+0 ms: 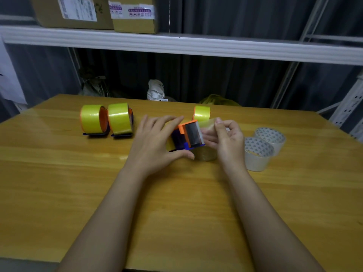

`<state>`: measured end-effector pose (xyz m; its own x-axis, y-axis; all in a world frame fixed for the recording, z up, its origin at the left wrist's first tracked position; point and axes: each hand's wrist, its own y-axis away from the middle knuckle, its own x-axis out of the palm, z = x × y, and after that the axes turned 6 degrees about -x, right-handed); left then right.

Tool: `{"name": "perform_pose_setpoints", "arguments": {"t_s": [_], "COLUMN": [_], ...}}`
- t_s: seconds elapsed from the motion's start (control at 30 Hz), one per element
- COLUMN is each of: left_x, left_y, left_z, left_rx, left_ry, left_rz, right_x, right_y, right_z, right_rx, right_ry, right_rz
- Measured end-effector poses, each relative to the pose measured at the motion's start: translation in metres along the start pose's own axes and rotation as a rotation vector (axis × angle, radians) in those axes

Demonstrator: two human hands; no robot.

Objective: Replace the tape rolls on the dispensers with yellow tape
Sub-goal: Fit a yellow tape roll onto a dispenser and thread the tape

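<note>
An orange and blue tape dispenser (188, 135) loaded with yellow tape lies at the table's middle. My left hand (155, 142) grips its body from the left, thumb under the front edge. My right hand (225, 138) pinches the loose tape end (208, 124) drawn out past the cutter. Two more dispensers with yellow rolls (93, 119) (120, 119) stand side by side at the left. Another dispenser with yellow tape (202, 113) stands just behind my hands.
Two clear tape rolls with white printed cores (257, 154) (272, 137) sit on the wooden table (176, 203) to the right of my right hand. A shelf (176, 45) with cardboard boxes (72, 11) runs above the table's far edge.
</note>
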<state>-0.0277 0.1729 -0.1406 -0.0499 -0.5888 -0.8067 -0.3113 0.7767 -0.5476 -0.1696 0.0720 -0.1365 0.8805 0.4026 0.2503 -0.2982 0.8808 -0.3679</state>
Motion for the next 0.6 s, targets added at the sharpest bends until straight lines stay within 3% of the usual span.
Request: {"name": "perform_pose_setpoints", "arguments": {"t_s": [0.3, 0.5, 0.6], "left_x": [0.005, 0.004, 0.005], "left_y": [0.001, 0.001, 0.001], "left_z": [0.004, 0.010, 0.010], "left_rx": [-0.014, -0.064, -0.056], "left_ry": [0.026, 0.111, 0.102], "left_rz": [-0.116, -0.155, -0.156], "right_x": [-0.001, -0.005, -0.005], "right_y": [-0.002, 0.001, 0.003], "right_z": [0.001, 0.001, 0.000], "right_rx": [0.059, -0.216, -0.351], "right_ry": [0.048, 0.243, 0.392], "right_rz": [0.030, -0.114, -0.080]}}
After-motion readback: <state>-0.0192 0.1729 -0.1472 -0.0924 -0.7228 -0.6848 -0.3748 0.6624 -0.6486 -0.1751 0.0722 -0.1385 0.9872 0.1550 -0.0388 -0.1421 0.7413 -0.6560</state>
